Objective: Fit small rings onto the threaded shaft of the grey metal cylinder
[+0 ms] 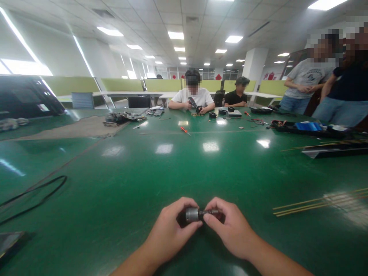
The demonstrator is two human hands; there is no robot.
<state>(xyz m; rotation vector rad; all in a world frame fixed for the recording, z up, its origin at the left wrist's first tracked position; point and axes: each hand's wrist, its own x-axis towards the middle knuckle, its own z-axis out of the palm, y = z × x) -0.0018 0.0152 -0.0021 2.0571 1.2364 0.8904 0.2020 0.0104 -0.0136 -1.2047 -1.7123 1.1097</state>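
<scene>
Left hand (pixel 170 226) on cylinder (pixel 192 215), right hand (pixel 232 227) on likely shaft (pixel 211 212), shirt print (pixel 314 75) illegible

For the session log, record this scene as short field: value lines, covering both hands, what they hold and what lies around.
left hand: holds the metal cylinder
right hand: fingers on the thin shaft beside the cylinder
surface: glossy green tabletop
left side: black cable, looped
right side: thin yellowish rods
further off: orange-handled screwdriver
across the table: person in a white shirt, holding a dark tool
unclear: whether cylinder and shaft are joined
</scene>
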